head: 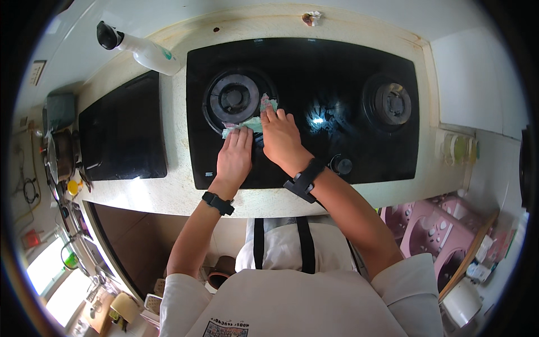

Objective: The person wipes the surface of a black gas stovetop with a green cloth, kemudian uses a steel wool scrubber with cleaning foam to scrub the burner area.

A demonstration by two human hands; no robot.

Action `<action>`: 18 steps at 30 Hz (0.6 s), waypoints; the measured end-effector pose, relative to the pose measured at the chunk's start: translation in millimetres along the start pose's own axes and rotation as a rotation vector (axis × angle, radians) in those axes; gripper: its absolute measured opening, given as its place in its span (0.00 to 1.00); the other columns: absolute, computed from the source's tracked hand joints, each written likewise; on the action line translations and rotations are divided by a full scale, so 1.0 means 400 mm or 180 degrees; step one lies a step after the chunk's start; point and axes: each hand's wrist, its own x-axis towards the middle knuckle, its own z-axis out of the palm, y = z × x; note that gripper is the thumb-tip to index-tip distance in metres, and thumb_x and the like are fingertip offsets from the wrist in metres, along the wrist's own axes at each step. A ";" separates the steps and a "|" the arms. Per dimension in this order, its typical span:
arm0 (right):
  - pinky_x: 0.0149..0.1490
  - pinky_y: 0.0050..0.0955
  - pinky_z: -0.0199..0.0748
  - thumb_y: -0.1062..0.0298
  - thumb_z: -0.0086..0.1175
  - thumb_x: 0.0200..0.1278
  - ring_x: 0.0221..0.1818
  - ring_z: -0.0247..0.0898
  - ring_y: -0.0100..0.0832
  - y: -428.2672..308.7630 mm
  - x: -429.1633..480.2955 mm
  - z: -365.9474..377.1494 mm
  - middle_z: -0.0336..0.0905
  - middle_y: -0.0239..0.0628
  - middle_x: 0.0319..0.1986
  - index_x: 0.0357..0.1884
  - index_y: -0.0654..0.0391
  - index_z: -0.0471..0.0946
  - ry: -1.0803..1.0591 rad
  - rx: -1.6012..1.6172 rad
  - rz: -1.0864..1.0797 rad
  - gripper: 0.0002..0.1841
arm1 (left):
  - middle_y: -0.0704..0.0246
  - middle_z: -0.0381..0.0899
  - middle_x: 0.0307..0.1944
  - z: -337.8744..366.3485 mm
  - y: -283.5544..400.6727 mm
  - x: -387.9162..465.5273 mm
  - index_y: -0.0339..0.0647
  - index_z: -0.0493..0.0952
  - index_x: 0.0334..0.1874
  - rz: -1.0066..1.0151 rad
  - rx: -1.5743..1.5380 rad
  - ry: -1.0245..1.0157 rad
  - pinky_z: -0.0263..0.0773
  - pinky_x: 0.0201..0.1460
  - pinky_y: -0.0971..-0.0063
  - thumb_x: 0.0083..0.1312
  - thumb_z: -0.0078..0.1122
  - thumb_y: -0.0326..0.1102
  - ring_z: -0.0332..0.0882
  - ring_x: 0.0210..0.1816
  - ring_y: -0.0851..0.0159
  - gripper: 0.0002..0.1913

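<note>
A pale green and pink cloth lies crumpled along the front right of the left burner on a black glass gas cooktop. The fingers of my left hand hold it down at the burner's front edge. My right hand presses the cloth with its fingertips at the burner's right side. Both hands cover parts of the cloth, so I cannot tell whether it is one piece or two. To the right of my right wrist is a black control knob.
A white spray bottle with a black head stands at the cooktop's back left corner. The right burner is farther right. A black glass panel lies to the left. Behind the cooktop is a small scrap. Pink plastic racks stand at lower right.
</note>
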 end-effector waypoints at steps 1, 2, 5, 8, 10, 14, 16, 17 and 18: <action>0.58 0.35 0.64 0.71 0.58 0.53 0.58 0.67 0.41 -0.017 -0.004 0.003 0.69 0.48 0.64 0.62 0.68 0.73 0.0039 -0.0019 0.0105 0.30 | 0.58 0.73 0.60 -0.001 -0.013 -0.006 0.31 0.70 0.62 0.0067 0.0026 -0.0002 0.68 0.67 0.67 0.55 0.59 0.26 0.71 0.62 0.55 0.29; 0.57 0.35 0.65 0.73 0.59 0.51 0.57 0.67 0.40 -0.034 -0.008 0.007 0.69 0.48 0.65 0.62 0.68 0.72 0.0078 -0.0038 0.0206 0.31 | 0.58 0.73 0.60 -0.003 -0.027 -0.014 0.31 0.70 0.62 0.0129 0.0052 -0.0004 0.68 0.67 0.66 0.55 0.59 0.26 0.71 0.62 0.55 0.29; 0.58 0.34 0.65 0.72 0.59 0.52 0.57 0.67 0.41 -0.082 -0.018 0.036 0.67 0.51 0.66 0.63 0.70 0.71 0.0187 -0.0149 0.0460 0.32 | 0.58 0.73 0.60 -0.014 -0.067 -0.024 0.31 0.70 0.62 0.0345 0.0039 -0.0045 0.67 0.69 0.66 0.53 0.60 0.25 0.71 0.63 0.54 0.30; 0.57 0.33 0.66 0.73 0.59 0.52 0.56 0.68 0.41 -0.129 -0.020 0.060 0.68 0.55 0.64 0.62 0.72 0.71 0.0331 -0.0091 0.0689 0.32 | 0.57 0.72 0.60 -0.023 -0.106 -0.030 0.31 0.70 0.62 0.0568 -0.0035 -0.0074 0.66 0.70 0.64 0.51 0.60 0.25 0.70 0.63 0.53 0.31; 0.59 0.32 0.65 0.68 0.52 0.59 0.57 0.68 0.41 -0.156 -0.021 0.072 0.72 0.54 0.61 0.61 0.71 0.73 0.0386 -0.0227 0.0794 0.28 | 0.57 0.73 0.61 -0.032 -0.125 -0.029 0.30 0.71 0.62 0.0684 0.0025 -0.0156 0.64 0.71 0.65 0.52 0.61 0.27 0.70 0.64 0.54 0.30; 0.58 0.29 0.65 0.67 0.50 0.59 0.55 0.69 0.39 -0.221 -0.027 0.091 0.75 0.55 0.58 0.59 0.73 0.74 0.0643 -0.0134 0.0987 0.26 | 0.58 0.74 0.60 -0.031 -0.168 -0.032 0.30 0.73 0.58 0.0840 -0.0117 -0.0068 0.64 0.72 0.64 0.51 0.61 0.26 0.71 0.63 0.54 0.28; 0.57 0.28 0.66 0.68 0.51 0.58 0.53 0.70 0.38 -0.251 -0.028 0.096 0.75 0.56 0.57 0.57 0.73 0.74 0.0797 0.0031 0.1074 0.26 | 0.59 0.75 0.59 -0.032 -0.195 -0.031 0.32 0.73 0.58 0.0915 -0.0152 0.0012 0.64 0.72 0.62 0.50 0.61 0.25 0.71 0.63 0.54 0.28; 0.56 0.28 0.66 0.68 0.51 0.58 0.53 0.70 0.38 -0.258 -0.028 0.098 0.75 0.55 0.57 0.58 0.73 0.74 0.0803 0.0065 0.1096 0.26 | 0.59 0.75 0.59 -0.035 -0.208 -0.029 0.33 0.73 0.58 0.0950 -0.0162 -0.0015 0.63 0.72 0.62 0.50 0.61 0.25 0.71 0.64 0.54 0.28; 0.56 0.28 0.66 0.68 0.51 0.58 0.52 0.70 0.38 -0.264 -0.028 0.095 0.75 0.55 0.57 0.59 0.73 0.73 0.0805 0.0096 0.1123 0.26 | 0.59 0.75 0.59 -0.042 -0.220 -0.026 0.33 0.73 0.58 0.0990 -0.0179 -0.0044 0.63 0.72 0.61 0.50 0.61 0.24 0.70 0.64 0.54 0.28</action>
